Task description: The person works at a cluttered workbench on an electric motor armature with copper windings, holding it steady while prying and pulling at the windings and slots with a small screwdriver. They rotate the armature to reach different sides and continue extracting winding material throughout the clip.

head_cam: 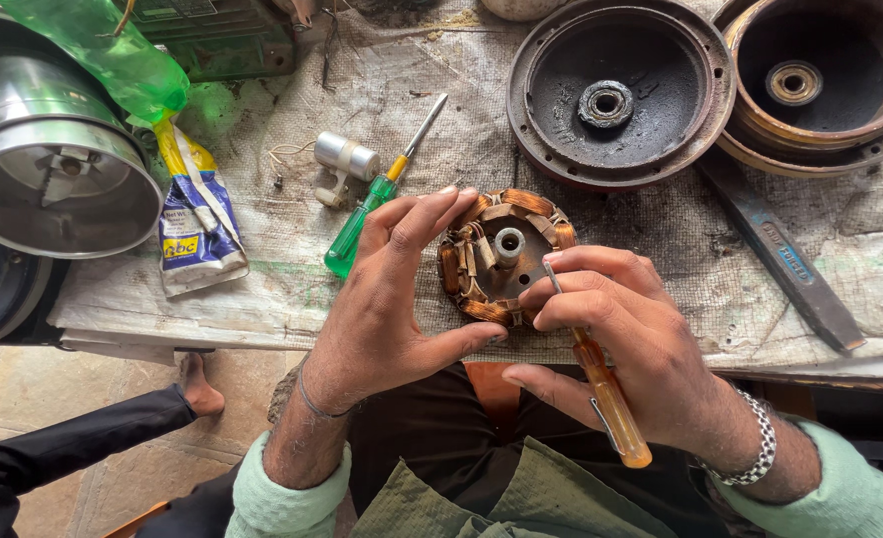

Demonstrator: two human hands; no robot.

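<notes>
A fan motor stator, ringed with copper windings, is held at the near edge of the desk, just over the lap. The left hand is curled around its left side, fingers over the rim and thumb pressed beneath. The right hand is closed on an amber-handled screwdriver, whose thin shaft is pinched between the fingertips and directed into the windings near the central bearing hole.

A slip of the tip is judged the main risk: the enamel on the copper wire could be scraped or a strand cut if too much force is applied. The stator, only partly supported at the edge, could also tip off if the left grip loosens.

Left of the stator lie a green-handled screwdriver and a small silver capacitor. Nearer the left edge a crumpled pouch is seen, blue and white with a yellow top, its label creased. Above it a green translucent plastic bottle is tilted. Two dark motor housing shells rest at the far right, with a blue flat file beside them.
</notes>
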